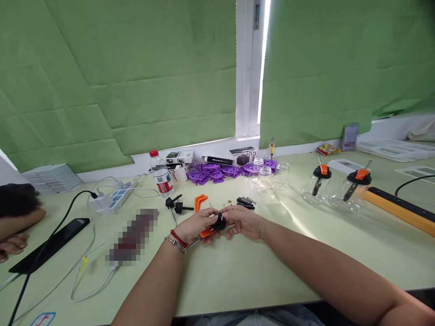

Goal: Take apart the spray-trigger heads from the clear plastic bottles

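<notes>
Above the front half of the table, my left hand (199, 222) is closed around a black round cap (220, 222) with an orange lever (207, 232). A thin metal rod (193, 243) runs from it beneath my left wrist. My right hand (244, 221) has its bent fingers on the cap's right side; whether they pinch a small part is hidden. Just beyond my hands lie orange levers (200, 201), black stemmed parts (183, 208), short black pieces (245, 203) and small screws or springs (249, 199).
Purple wheel-like parts (212, 172) and clear plastic pieces (265, 181) line the back, beside a water bottle (162, 176). Two clear jars (346, 197) with black-and-orange lids stand right, near a yellow-black bar (401, 210). Cables, a power strip (117, 197) and another person's hand (13, 245) are left.
</notes>
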{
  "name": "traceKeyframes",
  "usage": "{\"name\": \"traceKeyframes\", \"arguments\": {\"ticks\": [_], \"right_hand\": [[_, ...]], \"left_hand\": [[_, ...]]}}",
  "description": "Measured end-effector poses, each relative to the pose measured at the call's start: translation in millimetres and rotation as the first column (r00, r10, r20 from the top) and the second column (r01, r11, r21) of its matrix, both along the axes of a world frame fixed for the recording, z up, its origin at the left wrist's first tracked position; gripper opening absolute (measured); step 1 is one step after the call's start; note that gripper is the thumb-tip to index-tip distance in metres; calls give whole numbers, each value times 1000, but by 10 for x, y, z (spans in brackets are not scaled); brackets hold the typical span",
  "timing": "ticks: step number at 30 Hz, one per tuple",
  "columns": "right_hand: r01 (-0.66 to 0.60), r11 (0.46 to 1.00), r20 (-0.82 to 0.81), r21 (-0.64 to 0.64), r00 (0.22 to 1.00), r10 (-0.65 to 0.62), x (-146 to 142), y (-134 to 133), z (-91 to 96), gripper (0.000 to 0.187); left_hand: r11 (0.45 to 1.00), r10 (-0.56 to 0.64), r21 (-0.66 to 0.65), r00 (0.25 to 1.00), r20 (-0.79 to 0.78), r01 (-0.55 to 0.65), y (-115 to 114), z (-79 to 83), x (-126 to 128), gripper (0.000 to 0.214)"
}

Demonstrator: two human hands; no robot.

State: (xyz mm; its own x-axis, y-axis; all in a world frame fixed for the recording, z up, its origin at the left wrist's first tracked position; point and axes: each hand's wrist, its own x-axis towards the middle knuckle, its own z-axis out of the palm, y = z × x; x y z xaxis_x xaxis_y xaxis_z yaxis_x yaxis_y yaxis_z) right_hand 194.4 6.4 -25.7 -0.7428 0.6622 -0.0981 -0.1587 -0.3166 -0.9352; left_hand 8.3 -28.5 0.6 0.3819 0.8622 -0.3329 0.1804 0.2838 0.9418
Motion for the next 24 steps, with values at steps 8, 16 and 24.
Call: {"name": "traceKeyframes", "arguments": {"ticks": [8, 16, 24], "right_hand": [[-6, 1000, 45, -9, 999, 7, -5, 15, -7, 23], [-58, 995, 26, -81, 998, 60, 13, -11, 75, 25], [4, 999, -26, 32, 1000, -3, 7, 5, 109, 15]], "left_hand": [[999, -45, -11, 999, 17, 45, 4, -41, -14, 38], [997, -80, 15, 988, 135, 79, -21, 5, 2, 40], [999, 35, 27, 997, 63, -37, 21, -6, 8, 38]]}}
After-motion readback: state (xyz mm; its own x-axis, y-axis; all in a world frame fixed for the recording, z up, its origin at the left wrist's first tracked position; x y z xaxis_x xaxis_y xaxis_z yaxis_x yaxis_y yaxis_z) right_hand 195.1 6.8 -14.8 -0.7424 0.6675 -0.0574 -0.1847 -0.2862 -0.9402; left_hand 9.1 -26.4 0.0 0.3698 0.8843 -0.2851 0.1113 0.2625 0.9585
